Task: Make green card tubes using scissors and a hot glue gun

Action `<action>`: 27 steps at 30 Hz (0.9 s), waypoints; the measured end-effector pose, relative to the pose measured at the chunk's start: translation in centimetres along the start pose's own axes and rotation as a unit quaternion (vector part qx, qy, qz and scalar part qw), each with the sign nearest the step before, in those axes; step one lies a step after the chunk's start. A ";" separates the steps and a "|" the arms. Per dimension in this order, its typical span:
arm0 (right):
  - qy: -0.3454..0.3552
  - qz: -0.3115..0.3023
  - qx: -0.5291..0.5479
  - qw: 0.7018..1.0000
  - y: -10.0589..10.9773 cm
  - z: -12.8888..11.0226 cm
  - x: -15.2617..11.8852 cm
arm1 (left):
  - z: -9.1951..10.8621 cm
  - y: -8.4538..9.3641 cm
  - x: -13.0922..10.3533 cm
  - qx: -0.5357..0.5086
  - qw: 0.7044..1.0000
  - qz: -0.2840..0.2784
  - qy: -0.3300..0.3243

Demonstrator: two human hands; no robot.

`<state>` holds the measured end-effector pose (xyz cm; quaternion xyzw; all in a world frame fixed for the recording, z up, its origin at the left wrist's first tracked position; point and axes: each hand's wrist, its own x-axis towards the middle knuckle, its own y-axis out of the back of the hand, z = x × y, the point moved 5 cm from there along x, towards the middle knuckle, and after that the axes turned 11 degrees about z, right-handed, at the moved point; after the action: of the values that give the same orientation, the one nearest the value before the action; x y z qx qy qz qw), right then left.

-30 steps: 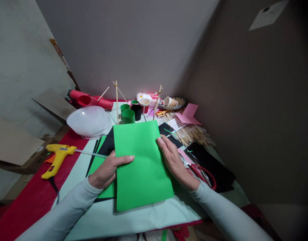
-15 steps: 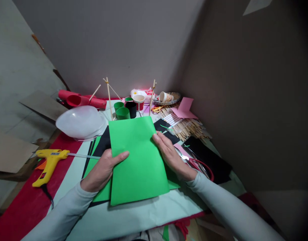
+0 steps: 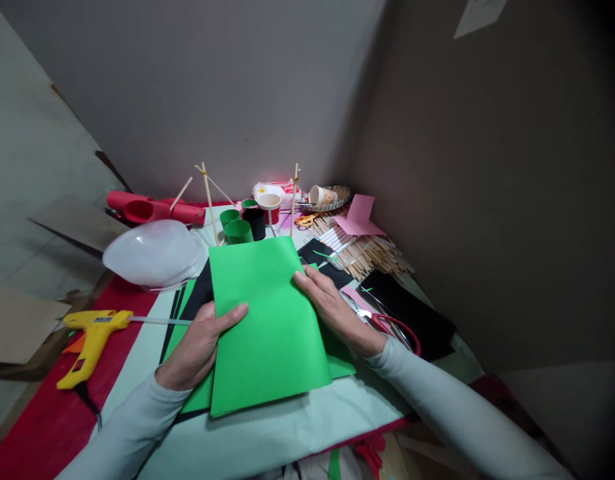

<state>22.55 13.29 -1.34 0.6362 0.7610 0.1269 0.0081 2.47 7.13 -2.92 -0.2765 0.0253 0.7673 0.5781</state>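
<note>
Both of my hands hold a bright green sheet of paper (image 3: pixel 270 347) above the table, its right side curving over. My left hand (image 3: pixel 200 343) grips the left edge, thumb flat on the front and fingers hidden behind. On the right edge, my right hand (image 3: pixel 332 307) pinches the sheet near its upper corner. Under it lie more green and black sheets (image 3: pixel 197 287), partly covered. Red-handled scissors (image 3: pixel 387 321) rest just right of my right hand. A yellow glue gun (image 3: pixel 95 340) with a clear glue stick lies left of my left hand.
Green and black paper cups (image 3: pixel 238 231) stand at the back between upright sticks (image 3: pixel 294 200). Red paper tubes (image 3: pixel 157 210) and a translucent plastic bowl (image 3: pixel 150 253) sit at the left. Wooden sticks (image 3: pixel 382 257), folded pink paper (image 3: pixel 360 217) and a black sheet (image 3: pixel 407 313) lie at the right.
The whole view has shifted, so the scene appears slightly further left and lower. Both hands keep the same hold on the green sheet.
</note>
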 end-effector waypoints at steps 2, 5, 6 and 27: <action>-0.019 -0.036 0.033 0.999 0.0 -0.4 0.0 | 0.2 0.1 0.1 -0.005 1.000 0.001 -0.004; -0.043 -0.093 0.081 0.991 -0.3 -0.8 0.0 | 0.6 0.2 0.2 -0.011 1.000 0.005 -0.013; -0.047 -0.107 0.093 0.989 -0.5 -0.9 0.0 | 0.6 0.2 0.2 -0.011 1.000 0.006 -0.015; 0.051 -0.017 -0.121 0.991 5.8 -4.1 0.5 | 1.1 0.6 0.5 0.008 0.998 0.040 -0.057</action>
<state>27.38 13.98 3.89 0.6100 0.7502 0.2506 0.0483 1.35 7.76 -2.35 -0.2263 0.0096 0.8039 0.5499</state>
